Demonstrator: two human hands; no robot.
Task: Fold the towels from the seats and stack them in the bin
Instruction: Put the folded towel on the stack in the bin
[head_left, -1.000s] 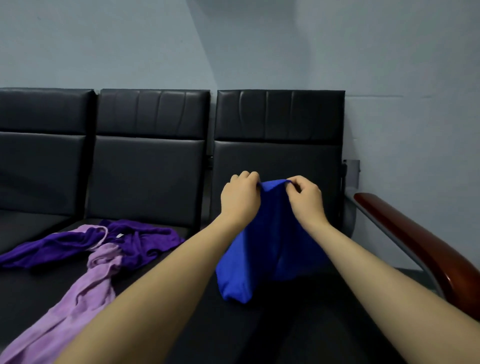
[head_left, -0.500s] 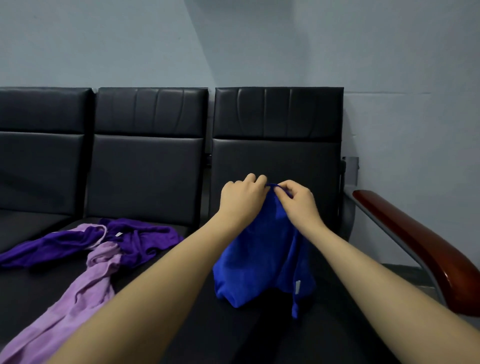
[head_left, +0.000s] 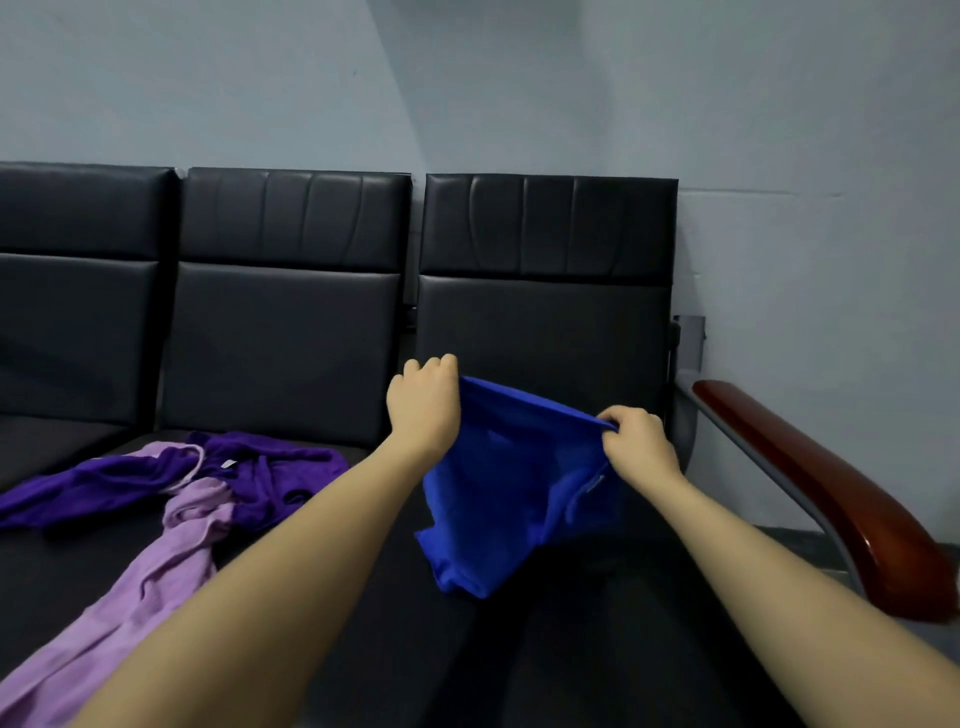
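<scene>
The left hand (head_left: 423, 402) and right hand (head_left: 638, 437), each grip pinching the blue towel (head_left: 511, 483), have drawn apart, stretching its top edge above the seat (head_left: 597, 613), ready for folding.

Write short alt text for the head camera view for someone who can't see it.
Two bare hands, left hand and right hand, hold a blue towel stretched by its top edge above a black seat. A dark purple towel and a lilac towel lie crumpled on the next seat.
</scene>
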